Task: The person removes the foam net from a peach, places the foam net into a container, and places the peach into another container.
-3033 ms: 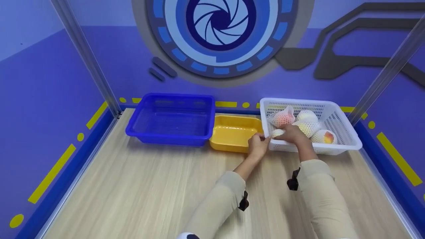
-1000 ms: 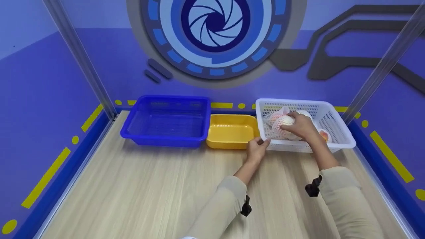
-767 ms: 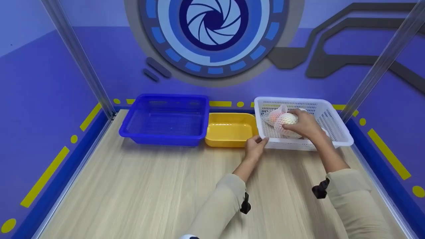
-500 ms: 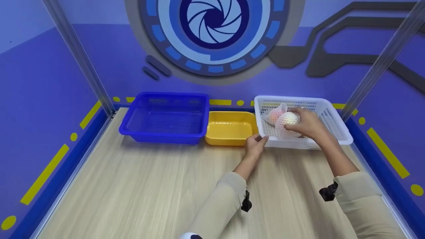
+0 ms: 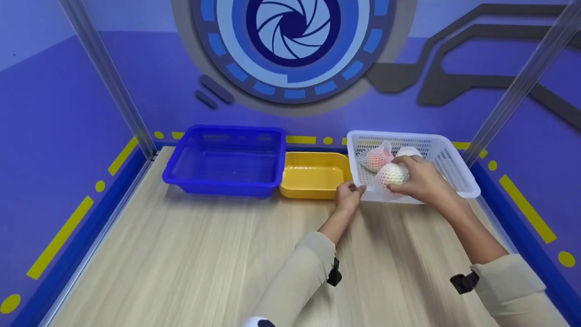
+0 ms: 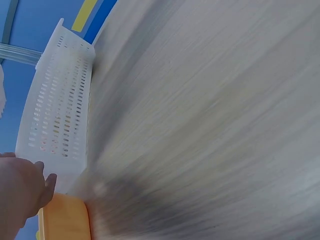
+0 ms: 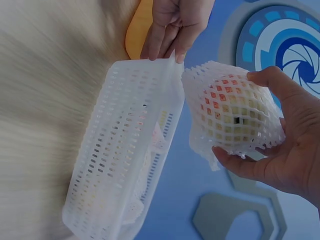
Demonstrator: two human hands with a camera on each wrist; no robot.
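Observation:
My right hand (image 5: pixel 423 179) grips a round fruit in a white foam net (image 5: pixel 393 176). It is up over the front of the white basket (image 5: pixel 465 184). In the right wrist view, thumb and fingers hold the netted fruit (image 7: pixel 235 112) from opposite sides, and pale yellow and red skin shows through the mesh. At the basket's front left corner, my left hand (image 5: pixel 347 198) pinches the rim; the right wrist view shows these fingers on the corner from the other side. Inside the basket lie a reddish netted fruit (image 5: pixel 378 159) and a whiter one (image 5: pixel 410 151) behind the right hand.
A yellow tray (image 5: pixel 313 193) stands just left of the basket, touching distance from my left hand. Farther left is a larger blue basket (image 5: pixel 222 188). Behind them rises the printed blue wall (image 5: pixel 317 125). Wood-grain tabletop (image 5: pixel 204 254) extends in front.
My right hand has gone from reaching down among the fruits to holding one netted fruit up, drawn toward the front rim. My left hand stays at the basket corner.

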